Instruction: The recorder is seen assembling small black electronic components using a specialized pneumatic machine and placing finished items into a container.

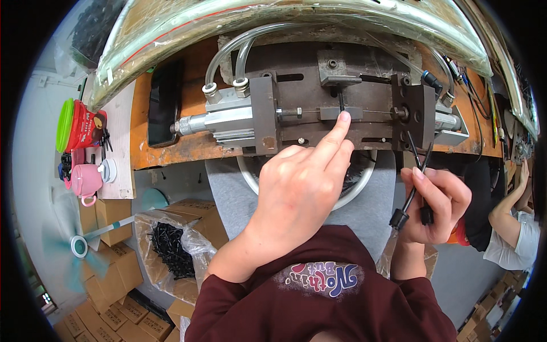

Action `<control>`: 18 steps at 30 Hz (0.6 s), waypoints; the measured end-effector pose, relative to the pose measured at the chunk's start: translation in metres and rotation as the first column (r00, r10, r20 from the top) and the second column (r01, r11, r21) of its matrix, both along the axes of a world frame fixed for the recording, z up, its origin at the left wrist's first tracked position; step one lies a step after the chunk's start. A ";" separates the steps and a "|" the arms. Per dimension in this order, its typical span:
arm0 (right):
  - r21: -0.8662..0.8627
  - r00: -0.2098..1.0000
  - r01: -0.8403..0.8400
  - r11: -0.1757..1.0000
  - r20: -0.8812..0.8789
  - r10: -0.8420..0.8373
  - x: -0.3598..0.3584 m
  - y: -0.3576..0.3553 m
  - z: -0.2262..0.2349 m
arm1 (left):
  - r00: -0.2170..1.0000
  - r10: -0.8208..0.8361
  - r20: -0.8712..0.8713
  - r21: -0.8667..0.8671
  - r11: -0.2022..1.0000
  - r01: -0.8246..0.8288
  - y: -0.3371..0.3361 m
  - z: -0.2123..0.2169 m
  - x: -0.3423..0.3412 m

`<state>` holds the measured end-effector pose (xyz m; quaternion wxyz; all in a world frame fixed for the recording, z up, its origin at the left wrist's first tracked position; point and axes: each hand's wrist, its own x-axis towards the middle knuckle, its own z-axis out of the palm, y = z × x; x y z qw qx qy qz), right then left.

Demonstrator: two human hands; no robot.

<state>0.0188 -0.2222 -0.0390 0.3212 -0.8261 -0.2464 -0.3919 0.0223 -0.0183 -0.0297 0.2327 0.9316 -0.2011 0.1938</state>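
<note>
My left hand point(302, 188) reaches forward with its index finger pressed on a thin black part standing in the slot of a metal press fixture point(336, 102). The other fingers are curled. My right hand point(436, 202) is shut on two thin black plastic ties with square heads point(413, 188), held upright near the fixture's right block point(419, 117). A pneumatic cylinder point(222, 117) with clear hoses sits at the left of the fixture on the orange bench point(165, 151).
A black phone point(165, 102) lies on the bench at left. A red cup point(82, 125) and pink mug point(86, 179) stand on a white board. A box lined with plastic holds black parts point(171, 248). Another person's arm point(510, 216) is at right.
</note>
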 end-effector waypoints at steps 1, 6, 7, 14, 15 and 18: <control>-0.047 1.000 0.010 0.999 -0.006 -0.010 -0.001 0.000 0.002 | 0.999 -0.009 -0.031 -0.076 0.997 0.007 0.001 0.002 -0.001; -0.116 0.998 -0.014 0.993 0.065 0.022 0.004 0.014 0.000 | 0.943 -0.323 -0.081 -0.644 0.739 0.198 -0.004 0.014 -0.023; -0.163 0.994 -0.071 0.984 0.071 0.083 0.006 0.015 0.001 | 0.928 -0.355 -0.114 -0.627 0.750 0.210 -0.004 0.021 -0.027; -0.008 0.991 -0.127 0.992 -0.052 0.127 0.016 0.025 0.003 | 0.998 -0.062 0.007 -0.408 0.911 0.060 -0.003 0.016 -0.023; 0.038 0.992 -0.106 0.994 -0.070 0.109 0.016 0.024 0.001 | 0.999 -0.024 0.046 -0.307 0.951 0.037 -0.001 0.009 -0.019; 0.120 0.980 -0.164 0.979 -0.093 0.175 0.017 0.017 -0.005 | 0.997 0.000 0.081 -0.107 0.994 0.009 -0.002 -0.006 -0.010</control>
